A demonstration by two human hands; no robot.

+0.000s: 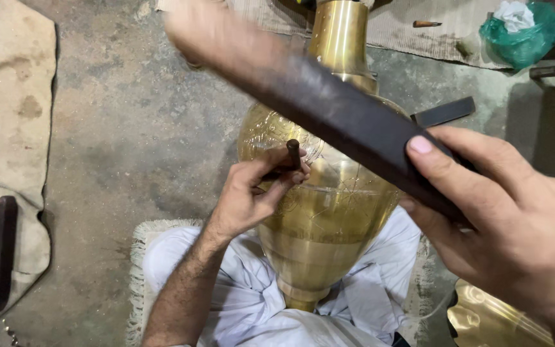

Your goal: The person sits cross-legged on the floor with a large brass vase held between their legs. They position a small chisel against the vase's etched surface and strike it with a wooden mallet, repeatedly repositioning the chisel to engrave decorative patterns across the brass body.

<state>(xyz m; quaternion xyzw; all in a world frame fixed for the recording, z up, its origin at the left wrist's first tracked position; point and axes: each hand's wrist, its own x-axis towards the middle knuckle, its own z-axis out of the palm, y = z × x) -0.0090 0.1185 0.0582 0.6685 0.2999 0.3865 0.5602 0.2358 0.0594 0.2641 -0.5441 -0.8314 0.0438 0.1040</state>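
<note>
Brass vase (329,218): large, bulbous, engraved with fine line patterns; lies centre frame across the person's lap on white cloth (245,302), neck toward the top of the frame, foot toward the bottom.

Left hand (252,196): centre frame, fingers closed around a short dark metal punch (293,153), its tip set against the vase's engraved shoulder.

Right hand (502,218): right side of the frame, closed around one end of a long flat dark bar (342,119). The bar runs diagonally to the upper left above the vase; its far end is blurred.

Floor (136,128): grey concrete.

Also present: beige cloth (8,96) at the left edge, bearing a dark flat bar (1,254); green plastic bag (521,29), upper right; another brass piece (489,321), lower right; a second dark flat strip (443,112) beside the vase, right of its neck.
</note>
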